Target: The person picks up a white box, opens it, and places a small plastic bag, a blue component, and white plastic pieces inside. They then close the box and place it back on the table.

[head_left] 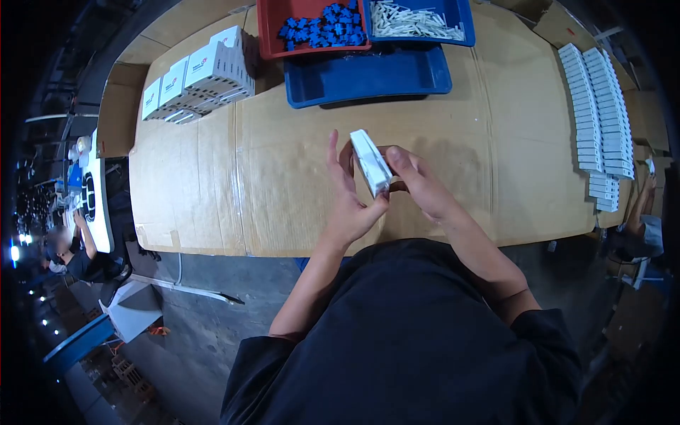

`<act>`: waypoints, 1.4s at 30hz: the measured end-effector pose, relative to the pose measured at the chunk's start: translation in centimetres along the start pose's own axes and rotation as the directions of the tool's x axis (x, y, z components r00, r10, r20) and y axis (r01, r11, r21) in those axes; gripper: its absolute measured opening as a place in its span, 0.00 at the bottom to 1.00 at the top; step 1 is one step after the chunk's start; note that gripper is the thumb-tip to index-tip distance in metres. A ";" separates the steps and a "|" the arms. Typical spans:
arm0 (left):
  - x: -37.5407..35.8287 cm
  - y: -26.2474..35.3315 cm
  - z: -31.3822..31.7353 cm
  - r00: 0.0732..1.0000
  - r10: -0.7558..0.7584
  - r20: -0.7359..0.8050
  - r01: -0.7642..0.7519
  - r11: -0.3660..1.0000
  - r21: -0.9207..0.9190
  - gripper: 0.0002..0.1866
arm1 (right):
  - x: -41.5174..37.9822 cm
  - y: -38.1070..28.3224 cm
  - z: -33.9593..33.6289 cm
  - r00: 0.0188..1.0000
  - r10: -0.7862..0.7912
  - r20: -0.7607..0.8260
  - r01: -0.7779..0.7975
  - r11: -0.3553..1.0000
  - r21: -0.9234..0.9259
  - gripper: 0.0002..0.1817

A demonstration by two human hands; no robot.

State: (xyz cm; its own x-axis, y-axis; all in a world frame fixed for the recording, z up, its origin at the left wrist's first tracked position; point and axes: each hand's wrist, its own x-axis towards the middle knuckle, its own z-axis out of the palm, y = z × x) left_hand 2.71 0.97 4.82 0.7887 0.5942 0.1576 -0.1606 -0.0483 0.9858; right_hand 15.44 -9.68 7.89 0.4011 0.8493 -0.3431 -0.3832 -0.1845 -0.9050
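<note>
A small white box (370,161) is held between both hands above the cardboard-covered table (212,191), near its front edge. My left hand (348,205) grips the box from the left, fingers pointing up and thumb under its lower end. My right hand (419,185) holds it from the right, thumb pressed against the box's side. The box is tilted, its long edge running from upper left to lower right.
A stack of white boxes (202,76) stands at the back left. A red bin of blue parts (315,28), a blue bin of white parts (418,21) and a blue tray (368,74) sit at the back. Rows of flat white boxes (598,113) lie at right. Another person (74,255) works at far left.
</note>
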 end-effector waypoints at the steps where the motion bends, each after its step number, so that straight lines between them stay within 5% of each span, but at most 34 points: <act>1: 0.0 -0.2 0.2 1.000 0.006 0.012 -0.007 0.999 0.046 0.62 | 0.1 0.0 -0.2 0.996 0.087 0.025 -0.089 0.994 0.062 0.31; 4: 0.2 -0.4 -0.4 0.991 0.096 0.090 -0.111 0.978 0.177 0.57 | 0.1 -0.3 0.4 0.999 0.009 -0.054 -0.009 1.000 0.005 0.27; 8: -0.1 -0.8 0.0 0.990 -0.134 -0.043 0.117 0.951 -0.286 0.42 | 0.1 0.7 1.5 0.958 -0.265 -0.111 0.249 0.959 -0.137 0.29; 11: 0.7 1.1 1.1 0.969 -0.204 -0.138 0.168 0.957 -0.238 0.38 | 0.4 2.3 1.9 0.850 -0.527 -0.017 0.488 0.798 -0.354 0.34; 14: 0.5 1.6 1.7 0.966 -0.164 -0.201 0.103 0.954 -0.283 0.36 | -0.3 2.0 2.4 0.804 -0.595 -0.009 0.497 0.680 -0.539 0.35; 24: 0.3 1.1 2.0 0.970 0.061 -0.237 -0.124 0.958 -0.260 0.43 | -1.1 2.3 3.8 0.707 -0.699 0.111 0.610 0.522 -0.596 0.28; 42: -1.0 1.9 2.5 0.967 -0.024 -0.252 -0.062 0.943 -0.328 0.44 | -2.2 2.5 3.7 0.690 -0.713 0.124 0.622 0.497 -0.605 0.26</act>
State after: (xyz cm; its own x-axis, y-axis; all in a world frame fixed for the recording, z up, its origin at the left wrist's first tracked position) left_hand 3.09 -1.78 6.72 0.6170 0.7787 0.1139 -0.3947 0.1810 0.9008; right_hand 10.50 -10.21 7.28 0.4468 0.7792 0.4396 0.5628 0.1371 -0.8151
